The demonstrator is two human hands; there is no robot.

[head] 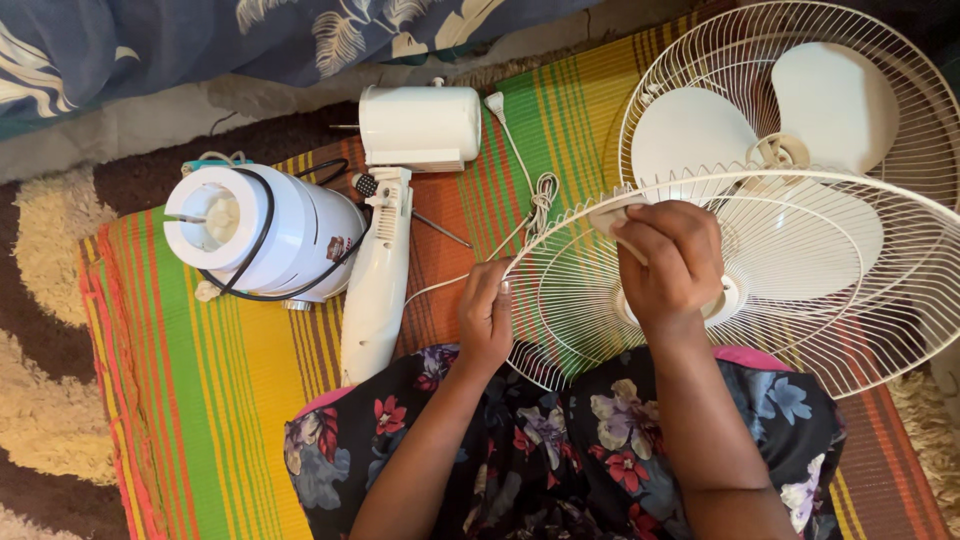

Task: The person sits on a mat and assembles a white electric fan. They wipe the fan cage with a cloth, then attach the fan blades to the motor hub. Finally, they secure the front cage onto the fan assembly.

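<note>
A white wire fan guard (800, 280) rests tilted across my lap. My left hand (485, 318) grips its left rim. My right hand (672, 258) is closed over the guard's top rim near a white clip. Behind it lies the second white guard (700, 60) with the three-bladed white fan blade (790, 150) inside it.
A white fan motor housing (420, 125) and neck piece (378, 290) lie on the striped mat (200, 400). Left of them stands a white round base (255, 235) wrapped with a black cord. A white cable (530, 190) runs across the mat. Blue bedding (150, 40) lies beyond.
</note>
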